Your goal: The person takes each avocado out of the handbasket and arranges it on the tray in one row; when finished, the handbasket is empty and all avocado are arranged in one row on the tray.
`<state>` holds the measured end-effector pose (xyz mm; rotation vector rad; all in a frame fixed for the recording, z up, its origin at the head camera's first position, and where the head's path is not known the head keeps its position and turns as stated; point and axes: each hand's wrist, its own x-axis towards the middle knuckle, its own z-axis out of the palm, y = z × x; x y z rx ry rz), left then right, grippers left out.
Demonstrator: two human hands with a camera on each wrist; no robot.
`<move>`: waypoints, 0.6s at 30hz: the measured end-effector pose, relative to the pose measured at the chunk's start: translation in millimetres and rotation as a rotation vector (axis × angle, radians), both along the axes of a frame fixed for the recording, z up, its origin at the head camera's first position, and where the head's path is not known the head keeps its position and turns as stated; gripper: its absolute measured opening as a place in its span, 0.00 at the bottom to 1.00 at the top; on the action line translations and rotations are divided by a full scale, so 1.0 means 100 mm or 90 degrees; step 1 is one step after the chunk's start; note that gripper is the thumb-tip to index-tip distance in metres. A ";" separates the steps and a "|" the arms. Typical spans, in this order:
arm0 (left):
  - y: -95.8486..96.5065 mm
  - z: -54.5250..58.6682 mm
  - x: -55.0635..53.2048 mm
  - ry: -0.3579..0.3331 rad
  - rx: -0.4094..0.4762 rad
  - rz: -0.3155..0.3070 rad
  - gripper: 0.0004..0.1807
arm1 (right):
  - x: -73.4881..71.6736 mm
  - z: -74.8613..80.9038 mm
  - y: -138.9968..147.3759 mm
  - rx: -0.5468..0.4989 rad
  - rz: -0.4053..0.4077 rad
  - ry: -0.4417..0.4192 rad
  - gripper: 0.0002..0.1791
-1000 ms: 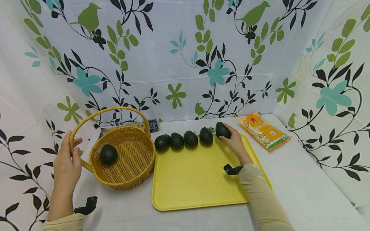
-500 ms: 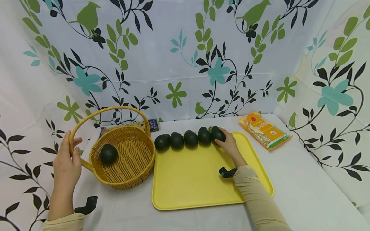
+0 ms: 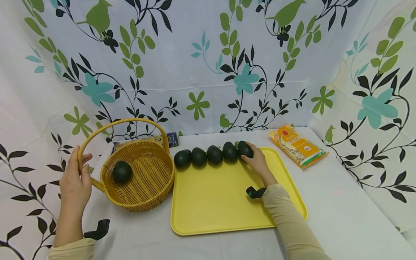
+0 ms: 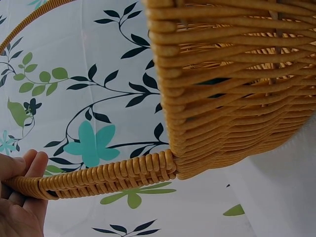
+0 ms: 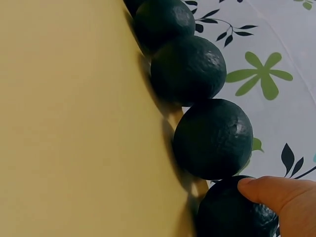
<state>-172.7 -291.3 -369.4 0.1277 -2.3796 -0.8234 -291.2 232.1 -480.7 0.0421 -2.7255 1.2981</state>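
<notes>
My left hand [image 3: 75,180] grips the handle [image 4: 108,175] of a yellow-brown wicker basket [image 3: 143,202] on its left side. One dark green avocado [image 3: 122,172] lies inside, toward the basket's left wall. Along the far edge of a yellow tray [image 3: 221,202] runs a row of several dark avocados [image 3: 215,155]. The right hand [image 3: 258,162] holds the avocado at the row's right end [image 3: 245,149], its thumb on the skin in the right wrist view. That avocado sits right beside its neighbour [image 5: 215,139]. The fingers on its far side are hidden.
An orange packet of grain [image 3: 297,146] lies right of the tray. Behind the basket is a blue-ended packet [image 3: 173,140], partly hidden. A small red and green item shows behind the held avocado. A patterned cloth [image 3: 208,65] hangs behind the white table [image 3: 344,209].
My right hand has moved left with its avocado, bringing it against the row; the neighbouring avocado shifted slightly left. Over the last half second little differs. My left hand stays on the handle.
</notes>
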 end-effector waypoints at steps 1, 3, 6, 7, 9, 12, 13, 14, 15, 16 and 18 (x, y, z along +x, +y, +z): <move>0.00 0.00 0.00 0.000 0.000 0.000 0.33 | 0.00 0.01 0.00 0.001 0.001 -0.001 0.36; 0.00 0.00 -0.01 -0.003 -0.002 0.004 0.33 | -0.02 0.01 -0.01 0.006 0.003 -0.001 0.37; 0.00 0.00 -0.01 -0.003 0.000 0.001 0.33 | -0.03 0.02 -0.01 0.012 0.007 -0.003 0.37; 0.00 0.00 0.00 -0.003 -0.001 0.001 0.33 | -0.03 0.02 -0.01 0.014 0.008 -0.004 0.37; 0.00 0.00 0.00 -0.003 0.000 0.000 0.33 | -0.04 0.02 -0.02 0.014 0.008 -0.005 0.37; 0.00 0.00 0.01 -0.008 0.001 0.000 0.33 | -0.04 0.03 -0.03 0.013 0.006 -0.003 0.38; 0.00 0.00 0.01 -0.011 0.002 0.000 0.33 | -0.04 0.03 -0.03 0.014 0.007 -0.002 0.38; 0.00 0.00 0.01 -0.012 0.002 0.000 0.34 | -0.04 0.03 -0.03 0.013 0.005 -0.002 0.38; 0.00 0.00 0.01 -0.014 0.002 0.001 0.34 | -0.04 0.03 -0.03 0.013 0.004 -0.002 0.39; -0.01 0.00 0.01 -0.015 0.002 0.001 0.34 | -0.04 0.03 -0.03 0.012 0.004 -0.003 0.39; -0.01 0.00 0.01 -0.014 0.004 -0.001 0.34 | -0.04 0.04 -0.03 0.010 0.003 -0.005 0.40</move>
